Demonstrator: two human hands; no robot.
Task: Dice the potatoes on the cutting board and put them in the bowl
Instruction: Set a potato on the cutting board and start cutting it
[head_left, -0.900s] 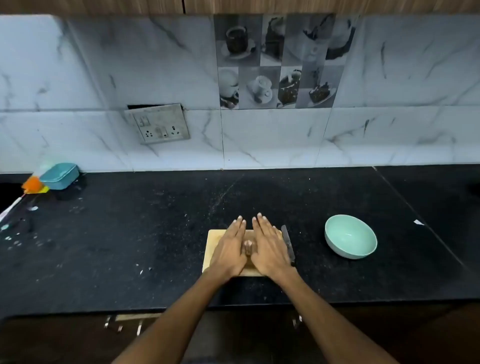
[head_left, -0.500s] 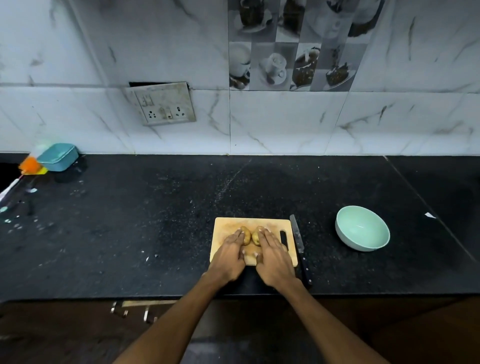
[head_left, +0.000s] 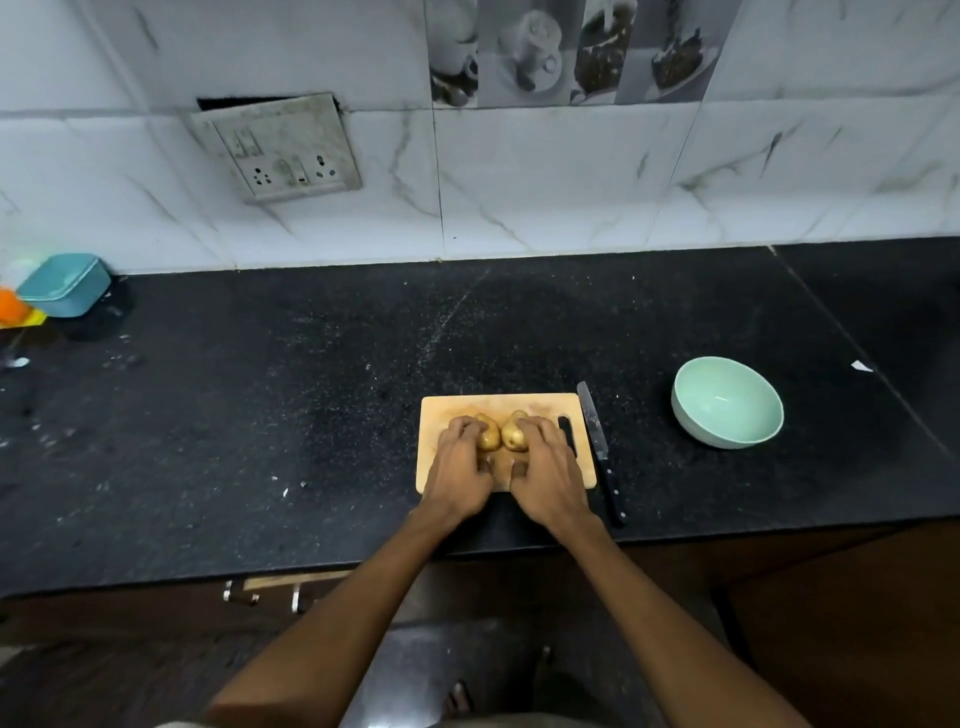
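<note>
Left hand (head_left: 460, 467) and right hand (head_left: 548, 475) each grip a whole potato (head_left: 488, 439); round potatoes may roll off the cutting board (head_left: 441, 410) near the counter's front edge.

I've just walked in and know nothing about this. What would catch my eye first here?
Probably the two bare hands, left hand and right hand, side by side on the wooden cutting board at the counter's near edge, each curled over a whole potato. Just right of the board lies a black-handled knife, untouched, and farther right sits an empty mint-green bowl on the dark counter.
</note>
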